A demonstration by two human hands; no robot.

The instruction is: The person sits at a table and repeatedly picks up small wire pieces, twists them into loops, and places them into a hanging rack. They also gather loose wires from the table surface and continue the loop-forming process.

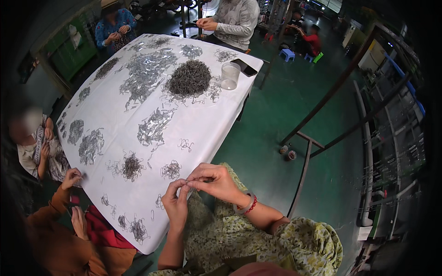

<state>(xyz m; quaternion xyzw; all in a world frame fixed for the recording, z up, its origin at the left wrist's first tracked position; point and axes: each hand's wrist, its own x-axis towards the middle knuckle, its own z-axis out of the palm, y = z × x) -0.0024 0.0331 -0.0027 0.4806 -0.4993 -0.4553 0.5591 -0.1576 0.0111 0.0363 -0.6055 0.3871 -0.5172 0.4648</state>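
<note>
My left hand (176,204) and my right hand (220,184) meet over the table's near right edge. Their thumbs and fingertips pinch together, and whatever is between them is too small or hidden to make out. Just beyond the fingers lies a small pile of bent wire hooks (171,169), with a few loose hooks (185,145) farther off. A denser pile of hooks (132,166) sits to the left. Past these, small shiny strips (154,128) are spread over the white-covered table (202,126).
Toward the back stand a large heap of dark wire hooks (189,77), a clear plastic tub (229,76) and a phone (245,67). Co-workers sit along the left and far sides; one person's hand (72,178) is at the left edge. A metal frame (301,179) stands at right.
</note>
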